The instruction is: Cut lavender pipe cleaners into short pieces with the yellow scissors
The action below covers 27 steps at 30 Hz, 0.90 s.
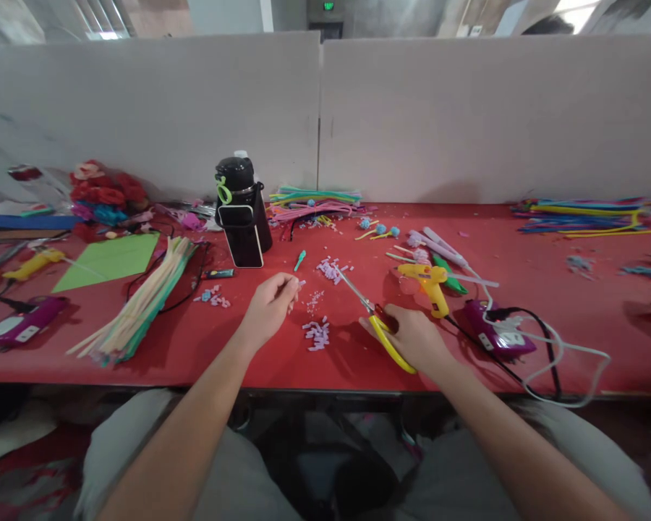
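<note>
My left hand (271, 304) pinches a small lilac piece (302, 283) between thumb and fingertips, above the red table. In my right hand (412, 333) is a pair of scissors (386, 344) with yellow handles, its blades pointing up and left. The blade tips reach a heap of small lilac pieces (330, 270). Nearer to me lies a second heap of lilac pieces (317, 335), with finer lilac crumbs (315, 301) between the two heaps. A small teal item (300, 260) lies just beyond my left hand.
A black bottle (237, 177) stands behind a phone (244, 237). To the right are a yellow glue gun (431, 282) and a purple power strip (499, 333) with cables. A bundle of cream and green pipe cleaners (141, 304) lies left. A grey partition (439, 116) closes the back.
</note>
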Tool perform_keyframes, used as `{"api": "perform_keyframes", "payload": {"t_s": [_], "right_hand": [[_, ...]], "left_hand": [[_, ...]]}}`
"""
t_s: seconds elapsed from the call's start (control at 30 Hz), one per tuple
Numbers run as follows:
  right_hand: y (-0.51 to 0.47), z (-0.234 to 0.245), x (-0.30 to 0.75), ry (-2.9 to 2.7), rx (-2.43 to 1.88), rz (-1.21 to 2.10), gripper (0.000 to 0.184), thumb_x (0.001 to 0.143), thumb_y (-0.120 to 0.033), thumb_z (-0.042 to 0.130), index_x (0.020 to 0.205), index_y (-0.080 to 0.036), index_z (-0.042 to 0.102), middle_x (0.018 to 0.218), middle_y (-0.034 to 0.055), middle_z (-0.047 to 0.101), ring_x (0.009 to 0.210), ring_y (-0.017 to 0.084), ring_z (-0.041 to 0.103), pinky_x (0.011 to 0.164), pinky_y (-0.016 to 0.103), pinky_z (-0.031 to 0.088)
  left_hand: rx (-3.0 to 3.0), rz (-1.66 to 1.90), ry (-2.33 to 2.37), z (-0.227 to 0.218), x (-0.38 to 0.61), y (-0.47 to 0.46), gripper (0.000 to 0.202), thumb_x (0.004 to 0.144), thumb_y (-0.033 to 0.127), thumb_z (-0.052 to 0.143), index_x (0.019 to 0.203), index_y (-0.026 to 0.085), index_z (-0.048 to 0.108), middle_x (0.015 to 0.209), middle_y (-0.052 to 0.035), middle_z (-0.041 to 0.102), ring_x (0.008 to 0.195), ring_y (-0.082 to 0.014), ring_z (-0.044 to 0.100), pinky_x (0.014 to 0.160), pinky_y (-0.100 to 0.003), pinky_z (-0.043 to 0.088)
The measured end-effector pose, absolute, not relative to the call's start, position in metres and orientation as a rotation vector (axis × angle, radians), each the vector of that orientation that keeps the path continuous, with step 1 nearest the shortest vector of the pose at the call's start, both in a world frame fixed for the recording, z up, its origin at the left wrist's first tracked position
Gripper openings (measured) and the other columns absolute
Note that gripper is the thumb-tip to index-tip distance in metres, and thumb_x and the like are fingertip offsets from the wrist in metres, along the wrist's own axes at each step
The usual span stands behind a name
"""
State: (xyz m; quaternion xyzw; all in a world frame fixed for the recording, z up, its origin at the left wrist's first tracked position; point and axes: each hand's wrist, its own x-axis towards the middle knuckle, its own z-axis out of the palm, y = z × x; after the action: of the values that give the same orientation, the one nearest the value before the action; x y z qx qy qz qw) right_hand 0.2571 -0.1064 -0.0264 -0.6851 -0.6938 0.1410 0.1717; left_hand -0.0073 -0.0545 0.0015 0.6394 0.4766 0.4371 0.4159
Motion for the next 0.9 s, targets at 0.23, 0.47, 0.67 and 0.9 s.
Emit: {"api": "perform_keyframes", "payload": {"t_s": [0.23, 0.47, 0.67, 0.9], "right_hand": [[-0.1079, -0.0253, 0.2495, -1.976, -1.831, 0.523, 0.047, 0.08, -0.066, 0.057, 0.067, -0.023, 0.043, 0.059, -0.0011, 0.053, 0.051, 0.011, 0.041, 0.05, 0.024, 0.027], [-0.1124, -0.0232, 0.2498, -1.994, -1.824, 0.485, 0.056, 0.073, -0.071, 0.061, 0.063, -0.023, 0.036, 0.056, -0.0031, 0.047, 0.053, 0.01, 0.034, 0.051, 0.025, 0.024], [-0.1131, -0.0264, 0.2502, -2.048, -1.823, 0.426, 0.057, 0.074, -0.072, 0.061, 0.061, -0.023, 0.036, 0.056, -0.0023, 0.047, 0.052, 0.011, 0.034, 0.053, 0.025, 0.023], [-0.1119, -0.0261, 0.2492, -2.066, -1.864, 0.368, 0.057, 0.074, -0.076, 0.056, 0.061, -0.023, 0.039, 0.057, 0.0012, 0.053, 0.052, 0.012, 0.039, 0.052, 0.025, 0.024]], "left_hand": [[1.686, 1.031, 1.268, -0.0038, -0.008, -0.0526, 0.032, 0.094, 0.044, 0.051, 0.075, 0.019, 0.055, 0.062, 0.0024, 0.05, 0.056, -0.0119, 0.048, 0.057, -0.026, 0.038], [1.817, 1.006, 1.318, 0.0009, -0.0106, -0.0542, 0.027, 0.093, 0.039, 0.053, 0.075, 0.019, 0.054, 0.062, 0.0026, 0.05, 0.056, -0.0119, 0.047, 0.057, -0.026, 0.036], [1.905, 0.992, 1.325, 0.0028, -0.0088, -0.0554, 0.025, 0.093, 0.038, 0.052, 0.077, 0.019, 0.055, 0.067, 0.0022, 0.053, 0.06, -0.0121, 0.047, 0.06, -0.026, 0.037], [1.943, 0.966, 1.324, 0.0044, -0.0078, -0.0563, 0.024, 0.094, 0.036, 0.051, 0.078, 0.018, 0.055, 0.067, 0.0024, 0.053, 0.062, -0.0119, 0.048, 0.061, -0.026, 0.037]]}}
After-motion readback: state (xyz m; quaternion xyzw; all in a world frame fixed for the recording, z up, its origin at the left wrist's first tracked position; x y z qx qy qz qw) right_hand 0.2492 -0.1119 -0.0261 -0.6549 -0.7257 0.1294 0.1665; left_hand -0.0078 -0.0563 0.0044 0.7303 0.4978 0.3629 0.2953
